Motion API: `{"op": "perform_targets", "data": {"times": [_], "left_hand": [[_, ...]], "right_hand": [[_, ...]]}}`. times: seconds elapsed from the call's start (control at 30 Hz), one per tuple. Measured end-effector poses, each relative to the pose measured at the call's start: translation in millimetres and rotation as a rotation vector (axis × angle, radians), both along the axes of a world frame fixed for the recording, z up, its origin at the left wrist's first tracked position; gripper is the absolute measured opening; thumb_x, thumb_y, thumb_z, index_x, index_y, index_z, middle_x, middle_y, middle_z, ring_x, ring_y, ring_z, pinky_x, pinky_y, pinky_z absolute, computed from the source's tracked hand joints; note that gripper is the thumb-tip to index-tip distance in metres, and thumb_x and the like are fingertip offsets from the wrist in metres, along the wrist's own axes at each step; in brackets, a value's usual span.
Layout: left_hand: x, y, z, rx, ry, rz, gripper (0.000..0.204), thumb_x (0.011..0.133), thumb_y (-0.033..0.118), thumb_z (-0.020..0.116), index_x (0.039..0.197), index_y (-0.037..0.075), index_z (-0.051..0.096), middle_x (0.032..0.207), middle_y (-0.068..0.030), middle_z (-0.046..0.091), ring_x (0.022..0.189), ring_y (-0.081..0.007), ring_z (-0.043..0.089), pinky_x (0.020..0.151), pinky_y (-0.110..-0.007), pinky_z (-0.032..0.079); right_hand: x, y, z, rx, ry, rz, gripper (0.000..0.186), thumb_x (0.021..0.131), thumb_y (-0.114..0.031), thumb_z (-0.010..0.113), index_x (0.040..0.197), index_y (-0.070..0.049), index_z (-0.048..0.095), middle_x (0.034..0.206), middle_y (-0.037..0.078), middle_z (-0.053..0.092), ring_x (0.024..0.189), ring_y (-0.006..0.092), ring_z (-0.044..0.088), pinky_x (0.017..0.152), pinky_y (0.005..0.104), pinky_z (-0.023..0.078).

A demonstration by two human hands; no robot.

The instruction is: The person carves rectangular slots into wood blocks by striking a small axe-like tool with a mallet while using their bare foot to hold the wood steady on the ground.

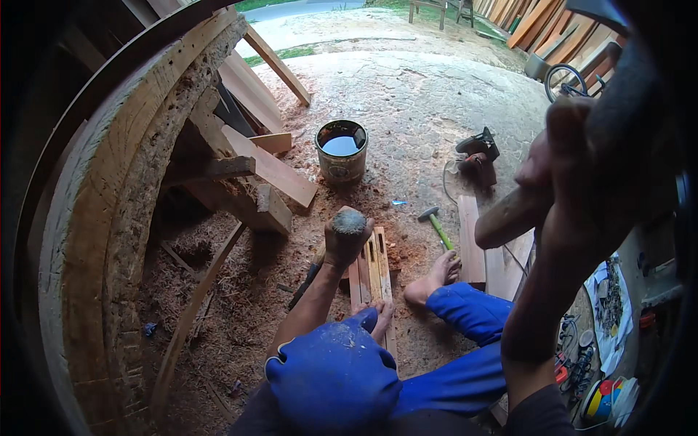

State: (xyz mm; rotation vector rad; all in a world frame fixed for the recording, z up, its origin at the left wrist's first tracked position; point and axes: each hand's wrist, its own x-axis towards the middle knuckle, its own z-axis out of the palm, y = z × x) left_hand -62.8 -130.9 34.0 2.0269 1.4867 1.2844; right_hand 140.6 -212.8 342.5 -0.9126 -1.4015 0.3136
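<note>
My left hand is closed around an upright chisel, whose round, frayed handle end faces up. The fist hides its blade. Beside that fist lie narrow wooden strips with long slots cut into them. A bare foot rests on the strips, below my blue-trousered knee. Raised high at the right, my right hand grips a thick wooden-handled tool; its upper part is dark and close to the lens, so its head's shape is unclear.
A tin of dark liquid stands ahead. Rightward lie a green-handled hammer, a corded power tool and boards. A heavy timber bench curves along the left. Shavings cover the ground; planks lean far right.
</note>
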Motion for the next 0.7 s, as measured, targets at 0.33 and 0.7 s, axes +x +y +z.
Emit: {"op": "perform_targets", "data": {"times": [0.33,0.7], "left_hand": [[-14.3,-12.8,-4.0,-0.186,-0.776,-0.311,0.026,0.083,0.001,0.076,0.106,0.002,0.065,0.104,-0.0064,0.069,0.093,-0.0118,0.067,0.08,-0.029,0.055],[12.6,-5.1,-15.0,-0.049,-0.555,-0.187,0.022,0.083,0.01,0.082,0.081,0.004,0.061,0.072,-0.0005,0.06,0.061,-0.0083,0.055,0.057,-0.026,0.045]], "right_hand": [[-22.6,6.3,-194.3,-0.628,-0.824,0.235,0.056,0.084,-0.007,0.061,0.136,-0.002,0.04,0.094,0.028,0.066,0.086,0.0497,0.065,0.076,0.053,0.052],[-2.6,-50.3,-266.1,-1.083,0.111,0.343,0.052,0.085,-0.008,0.07,0.133,-0.002,0.05,0.09,0.001,0.06,0.075,0.0082,0.056,0.065,0.0257,0.049]]}}
